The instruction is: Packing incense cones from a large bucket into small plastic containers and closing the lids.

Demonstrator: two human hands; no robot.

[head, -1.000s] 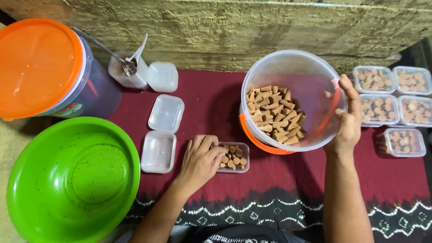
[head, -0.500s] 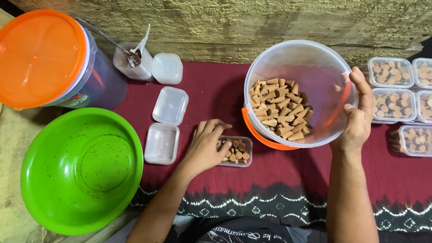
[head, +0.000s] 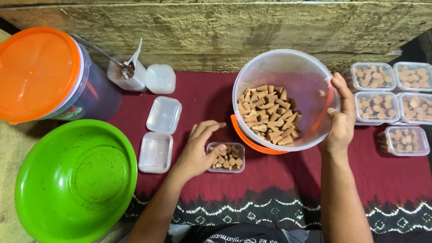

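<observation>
My right hand [head: 340,120] grips the rim of a clear plastic bucket [head: 288,72] and holds it tilted toward me; tan cone-shaped pieces [head: 268,114] are heaped at its low side. Below the bucket stands a small clear box [head: 226,158] partly filled with the same cones. My left hand [head: 198,148] rests at the left edge of that box, thumb on its side and fingers spread above it, with nothing held in it.
A green basin [head: 74,180] sits at the lower left, an orange-lidded bucket [head: 38,74] above it. Two small box parts [head: 160,135] lie on the maroon cloth [head: 279,189]. A jar with a spoon [head: 127,72] stands behind. Several filled boxes [head: 390,96] are stacked right.
My left hand has lifted its fingers off the small box and drawn slightly left. The tilted bucket stays in my right hand.
</observation>
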